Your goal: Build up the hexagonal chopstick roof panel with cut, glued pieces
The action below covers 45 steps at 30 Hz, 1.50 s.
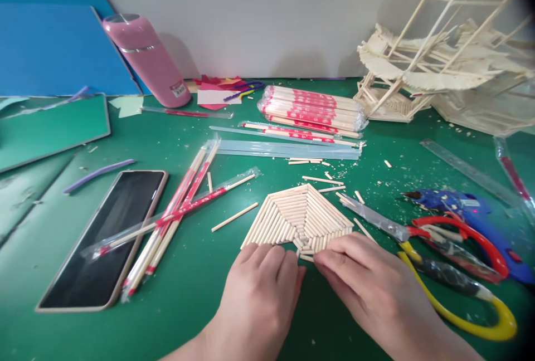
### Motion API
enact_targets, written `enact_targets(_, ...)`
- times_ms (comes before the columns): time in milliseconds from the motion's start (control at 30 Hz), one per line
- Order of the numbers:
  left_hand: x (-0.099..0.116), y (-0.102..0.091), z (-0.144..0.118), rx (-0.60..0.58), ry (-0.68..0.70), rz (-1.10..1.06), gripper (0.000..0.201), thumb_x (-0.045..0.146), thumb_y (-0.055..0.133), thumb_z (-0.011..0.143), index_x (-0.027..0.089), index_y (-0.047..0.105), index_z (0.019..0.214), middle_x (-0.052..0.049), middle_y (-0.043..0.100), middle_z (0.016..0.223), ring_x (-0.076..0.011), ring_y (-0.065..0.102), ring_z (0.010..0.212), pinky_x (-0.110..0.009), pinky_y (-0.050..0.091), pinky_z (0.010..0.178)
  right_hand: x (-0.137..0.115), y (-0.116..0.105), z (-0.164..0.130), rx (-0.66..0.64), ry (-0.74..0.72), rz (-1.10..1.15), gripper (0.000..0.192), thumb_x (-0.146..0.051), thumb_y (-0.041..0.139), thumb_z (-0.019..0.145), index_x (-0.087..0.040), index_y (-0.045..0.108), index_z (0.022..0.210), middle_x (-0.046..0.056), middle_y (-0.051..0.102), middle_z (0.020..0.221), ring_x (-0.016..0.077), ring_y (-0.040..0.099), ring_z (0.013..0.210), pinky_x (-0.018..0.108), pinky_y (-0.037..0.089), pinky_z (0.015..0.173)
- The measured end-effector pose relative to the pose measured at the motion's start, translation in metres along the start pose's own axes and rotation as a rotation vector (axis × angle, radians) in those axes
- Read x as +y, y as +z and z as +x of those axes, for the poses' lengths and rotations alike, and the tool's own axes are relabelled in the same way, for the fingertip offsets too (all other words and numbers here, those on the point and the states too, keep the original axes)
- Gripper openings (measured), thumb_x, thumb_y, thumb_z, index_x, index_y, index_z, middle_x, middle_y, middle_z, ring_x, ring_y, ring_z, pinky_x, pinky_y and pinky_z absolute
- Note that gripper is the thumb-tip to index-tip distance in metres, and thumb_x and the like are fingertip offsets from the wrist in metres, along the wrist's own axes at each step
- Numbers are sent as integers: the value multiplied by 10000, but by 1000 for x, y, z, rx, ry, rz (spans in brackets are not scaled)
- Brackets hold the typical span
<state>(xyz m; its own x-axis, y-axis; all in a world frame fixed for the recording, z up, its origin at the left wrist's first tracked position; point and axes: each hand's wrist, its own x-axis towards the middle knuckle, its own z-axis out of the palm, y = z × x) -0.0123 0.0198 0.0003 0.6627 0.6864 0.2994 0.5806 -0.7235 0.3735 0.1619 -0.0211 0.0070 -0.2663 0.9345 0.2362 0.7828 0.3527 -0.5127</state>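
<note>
A fan-shaped panel of cut wooden sticks (288,208), laid in angled rows, lies flat on the green table in front of me. My left hand (265,288) is closed, its curled fingers at the panel's near left edge; the fingertips are partly hidden. On the near right side my right hand (371,277) pinches with thumb and fingers at the end of a short wooden stick (306,258), by the panel's inner opening. Scissors (393,227) with red and yellow handles lie beside my right hand, blades toward the panel.
A blue glue gun (472,210) lies behind the scissors. Wrapped chopsticks (179,216) cross a phone (104,238) at left. Farther back are glue sticks (284,149), a chopstick bundle (311,107), a pink bottle (146,60) and a stick-built model (426,71).
</note>
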Motion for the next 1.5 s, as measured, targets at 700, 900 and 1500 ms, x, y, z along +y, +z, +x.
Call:
enact_targets(700, -3, 4, 2, -21, 10, -8, 212, 88, 445, 805, 171, 486, 615, -6, 491, 567, -158, 421, 503, -297, 328, 501, 2, 3, 6, -52, 91, 78, 180, -158, 444, 875, -204, 617, 862, 27, 584, 755, 144, 533, 693, 261, 431, 613)
enact_targets(900, -4, 4, 0, -8, 2, -37, 199, 75, 437, 805, 168, 518, 649, -10, 499, 580, -158, 430, 517, -290, 332, 511, 2, 3, 7, -55, 117, 97, 182, -179, 444, 879, -212, 623, 868, 23, 592, 769, 144, 541, 707, 260, 436, 622)
enact_targets(1500, -5, 3, 3, -22, 19, -38, 245, 130, 382, 842, 174, 504, 634, -17, 510, 586, -146, 419, 512, -282, 307, 516, 2, 4, 6, -21, 190, 89, 117, -121, 494, 830, -196, 579, 801, 10, 539, 753, 140, 510, 703, 268, 417, 603)
